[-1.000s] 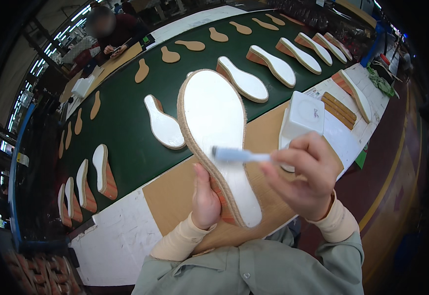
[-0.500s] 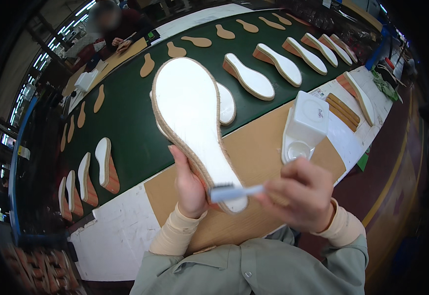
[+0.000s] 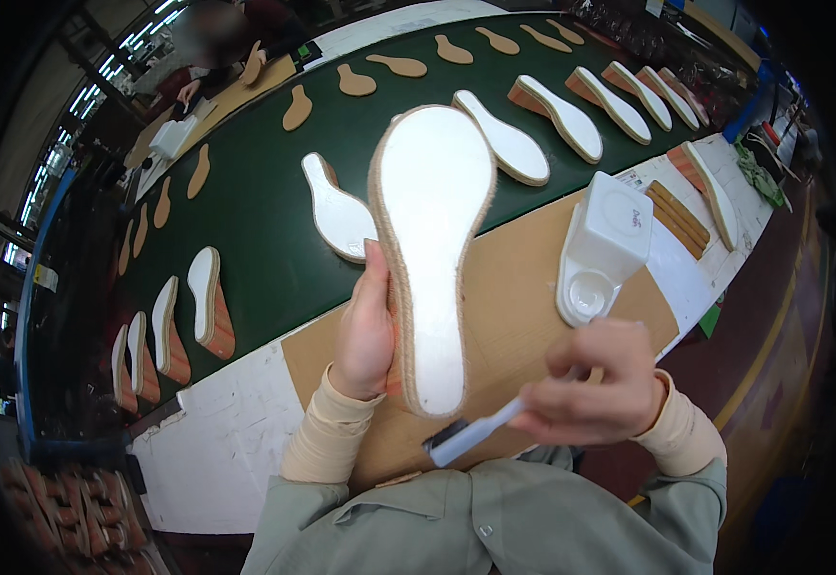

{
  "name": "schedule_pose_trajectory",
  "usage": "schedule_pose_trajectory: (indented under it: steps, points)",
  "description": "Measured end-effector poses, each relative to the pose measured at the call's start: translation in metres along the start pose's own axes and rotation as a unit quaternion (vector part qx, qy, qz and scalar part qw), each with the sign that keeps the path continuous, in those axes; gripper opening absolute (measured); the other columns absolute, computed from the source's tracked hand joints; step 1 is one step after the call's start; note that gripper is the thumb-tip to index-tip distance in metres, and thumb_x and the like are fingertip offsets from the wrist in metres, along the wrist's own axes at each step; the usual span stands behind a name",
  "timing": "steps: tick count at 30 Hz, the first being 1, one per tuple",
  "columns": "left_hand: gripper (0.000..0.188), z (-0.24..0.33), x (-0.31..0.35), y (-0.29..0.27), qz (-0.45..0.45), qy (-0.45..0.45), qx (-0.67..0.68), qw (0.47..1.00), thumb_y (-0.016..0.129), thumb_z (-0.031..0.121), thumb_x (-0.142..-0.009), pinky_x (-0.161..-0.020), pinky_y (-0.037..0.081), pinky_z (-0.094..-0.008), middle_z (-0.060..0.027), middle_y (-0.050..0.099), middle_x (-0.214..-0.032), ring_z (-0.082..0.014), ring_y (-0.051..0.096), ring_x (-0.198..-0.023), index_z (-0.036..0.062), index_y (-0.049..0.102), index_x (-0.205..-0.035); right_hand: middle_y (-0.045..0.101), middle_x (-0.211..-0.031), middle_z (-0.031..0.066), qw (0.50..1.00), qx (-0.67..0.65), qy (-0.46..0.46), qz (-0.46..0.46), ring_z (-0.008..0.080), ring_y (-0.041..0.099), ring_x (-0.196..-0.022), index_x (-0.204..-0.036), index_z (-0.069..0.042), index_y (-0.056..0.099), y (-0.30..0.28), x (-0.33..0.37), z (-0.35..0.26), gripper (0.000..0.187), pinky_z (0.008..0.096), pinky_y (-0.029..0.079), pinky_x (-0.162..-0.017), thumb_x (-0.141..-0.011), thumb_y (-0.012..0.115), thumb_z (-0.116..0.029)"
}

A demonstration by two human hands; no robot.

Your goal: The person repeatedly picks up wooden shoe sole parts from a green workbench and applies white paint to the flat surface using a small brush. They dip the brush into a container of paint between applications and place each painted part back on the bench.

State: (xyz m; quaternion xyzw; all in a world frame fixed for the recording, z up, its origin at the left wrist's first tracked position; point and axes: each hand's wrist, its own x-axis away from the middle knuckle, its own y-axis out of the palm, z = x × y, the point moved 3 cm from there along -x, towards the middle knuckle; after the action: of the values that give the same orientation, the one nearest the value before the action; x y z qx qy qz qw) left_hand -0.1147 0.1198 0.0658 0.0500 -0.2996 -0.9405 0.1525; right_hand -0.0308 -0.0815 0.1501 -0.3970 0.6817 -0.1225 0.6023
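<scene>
My left hand (image 3: 365, 335) holds up a wedge shoe sole (image 3: 435, 192) by its side, the thumb against its edge. Its white upper face is turned toward me, with a braided tan rim around it, the wide end away from me. In my right hand (image 3: 602, 383) is a small brush (image 3: 470, 438) with a pale blue handle and dark bristles. The brush head is just below the sole's narrow end, apart from it. A white dispenser (image 3: 614, 230) with a small round cup of whitish liquid stands on the cardboard beyond my right hand.
A green conveyor belt (image 3: 255, 278) carries several wedge soles (image 3: 557, 115) and tan insoles (image 3: 298, 107). Cardboard (image 3: 523, 278) covers the near bench. Brown sticks (image 3: 678, 220) and another wedge sole (image 3: 710, 196) lie at right. A person (image 3: 236, 48) works across the belt.
The brush has left the sole's narrow end and dropped toward me. My left hand has turned the sole more upright and shifted it right. Items on the belt have moved slightly.
</scene>
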Motion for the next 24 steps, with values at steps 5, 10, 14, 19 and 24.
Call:
schedule_pose_trajectory:
  steps: [5, 10, 14, 19, 24]
  points:
    - [0.068, 0.000, 0.006, 0.022, 0.005, -0.045, -0.061, 0.997, 0.017, 0.058, -0.105, -0.062, 0.056, -0.0366, -0.0184, 0.064, -0.101, -0.0250, 0.064, -0.072, 0.0060, 0.049, -0.135, 0.049, -0.069, 0.0025, 0.993, 0.064, 0.072, 0.071, 0.0124, 0.050, -0.054, -0.078, -0.008, 0.069, -0.011, -0.018, 0.030, 0.021, 0.0264, 0.036, -0.044, -0.067, 0.086, -0.013]
    - [0.071, -0.001, 0.001, 0.006, -0.040, -0.072, 0.037, 0.996, 0.014, 0.060, -0.104, -0.060, 0.055, -0.0363, -0.0172, 0.060, -0.098, -0.0255, 0.063, -0.069, 0.0063, 0.049, -0.135, 0.049, -0.069, 0.0010, 0.998, -0.034, -0.010, -0.044, 0.0123, 0.048, -0.050, -0.077, -0.012, 0.068, 0.003, -0.001, 0.009, 0.020, 0.0266, 0.036, -0.043, -0.066, 0.085, -0.013]
    - [0.069, -0.003, 0.005, 0.014, -0.032, -0.107, 0.043, 0.993, 0.015, 0.059, -0.104, -0.060, 0.055, -0.0371, -0.0177, 0.060, -0.098, -0.0258, 0.064, -0.071, 0.0070, 0.046, -0.138, 0.050, -0.070, 0.0010, 0.999, -0.015, 0.023, 0.043, 0.0112, 0.048, -0.050, -0.079, -0.012, 0.069, -0.007, -0.004, 0.017, 0.022, 0.0252, 0.035, -0.043, -0.065, 0.086, -0.015]
    - [0.069, -0.002, 0.010, 0.022, -0.013, -0.159, 0.003, 0.987, 0.015, 0.059, -0.104, -0.061, 0.055, -0.0377, -0.0189, 0.061, -0.097, -0.0266, 0.064, -0.072, 0.0085, 0.045, -0.141, 0.051, -0.071, 0.0012, 0.997, 0.060, 0.033, 0.033, 0.0131, 0.049, -0.051, -0.079, -0.011, 0.069, -0.006, -0.002, 0.031, 0.021, 0.0263, 0.037, -0.044, -0.068, 0.086, -0.016]
    - [0.070, -0.010, 0.018, 0.006, -0.040, -0.195, -0.042, 0.979, 0.016, 0.061, -0.104, -0.060, 0.054, -0.0373, -0.0198, 0.061, -0.099, -0.0261, 0.062, -0.074, 0.0091, 0.046, -0.141, 0.050, -0.069, 0.0003, 0.998, 0.043, 0.037, 0.032, 0.0132, 0.049, -0.051, -0.080, -0.012, 0.069, -0.009, 0.004, 0.014, 0.021, 0.0261, 0.037, -0.044, -0.068, 0.086, -0.017]
